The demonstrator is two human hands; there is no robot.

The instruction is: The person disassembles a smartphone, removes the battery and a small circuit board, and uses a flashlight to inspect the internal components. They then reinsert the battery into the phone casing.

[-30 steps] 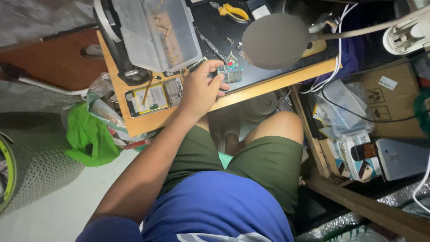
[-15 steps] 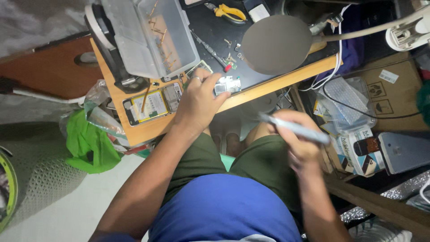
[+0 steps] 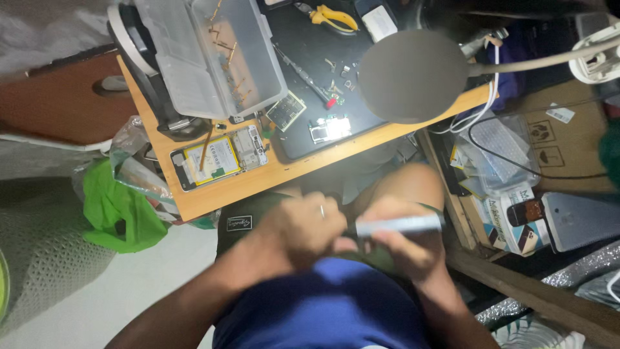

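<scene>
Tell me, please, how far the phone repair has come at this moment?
Done: the phone lies opened on the wooden table, its yellow battery showing, and a small circuit board sits apart on the black mat. In hand: the right hand holds a white pen-shaped tool over the lap, the left hand at its tip. Left: the phone is not reassembled.

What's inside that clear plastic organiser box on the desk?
The clear plastic organiser box holds thin brass-coloured strips scattered across compartments; what lies underneath it on the wooden desk is covered.
</scene>
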